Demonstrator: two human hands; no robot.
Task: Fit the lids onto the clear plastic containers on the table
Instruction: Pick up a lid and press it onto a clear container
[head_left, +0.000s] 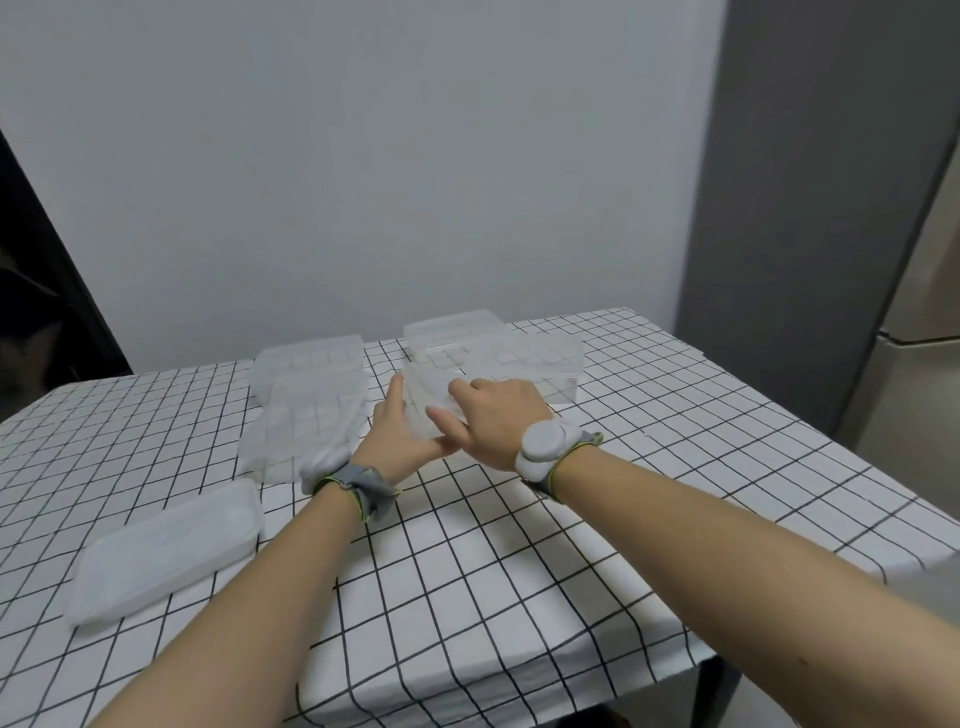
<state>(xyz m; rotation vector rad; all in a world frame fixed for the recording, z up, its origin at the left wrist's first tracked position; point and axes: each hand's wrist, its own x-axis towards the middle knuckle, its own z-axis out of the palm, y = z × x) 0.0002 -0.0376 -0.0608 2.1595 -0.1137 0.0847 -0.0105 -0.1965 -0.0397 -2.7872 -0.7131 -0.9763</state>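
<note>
Pale grey wall fills the upper half of the frame, with a steel-grey fridge (914, 260) at the right edge. Below it, the checked surface (519, 545) carries everything I work with. Largest of the plastics is the clear stack (306, 410) left of centre; I cannot tell how many containers or lids it holds. Next comes a frosted lidded container (166, 551) at the lower left, which looks already closed. At upper centre sit another closed-looking container (457, 325) and, just in front of it to the right, an open container (535, 366).

My left hand (397, 441) and right hand (501, 415) meet at the centre around a clear container (428, 402), tilted and held between them. The left grip is wrapped on its near left side, thumb up along the edge; the right grip is curled over its right end, fingers pressed on top. Whether a lid is on it I cannot tell.

I judge the task partly done: perhaps two closed, several left.
</note>
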